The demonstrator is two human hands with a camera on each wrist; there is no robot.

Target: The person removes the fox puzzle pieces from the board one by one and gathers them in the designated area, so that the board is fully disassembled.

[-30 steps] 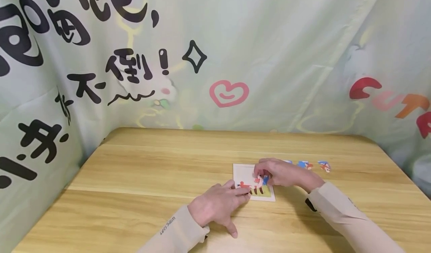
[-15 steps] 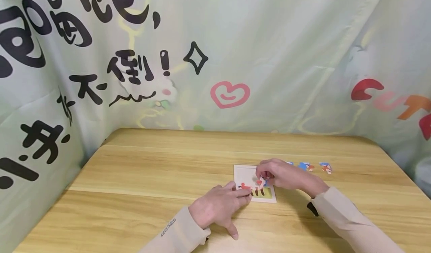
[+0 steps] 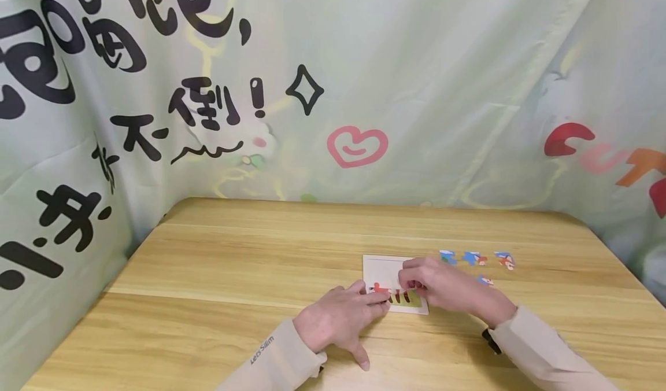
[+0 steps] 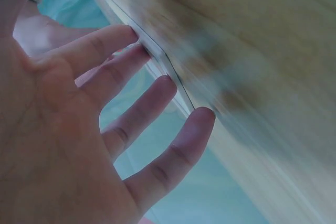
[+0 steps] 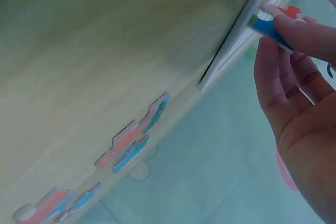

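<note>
A small white puzzle board [image 3: 377,268] lies on the table, its lower part covered by fitted pieces [image 3: 411,299] with yellow ground, dark stripes and a red figure. My left hand [image 3: 338,317] lies with fingers extended over the board's lower left; in the left wrist view its fingertips [image 4: 202,116] are right at the board's edge. Between thumb and fingers my right hand [image 3: 442,284] pinches a puzzle piece [image 5: 272,29], blue with white and red. It is close over the board's right side; in the head view the fingers mostly hide the piece.
Several loose puzzle pieces [image 3: 473,258] lie right of the board, one piece [image 3: 485,280] close behind my right wrist. The wooden table [image 3: 224,264] reaches back to a printed cloth [image 3: 442,90] that hangs around it.
My right hand has moved slightly down and right over the board with the puzzle piece, uncovering more of the loose pieces. The left hand stays where it was.
</note>
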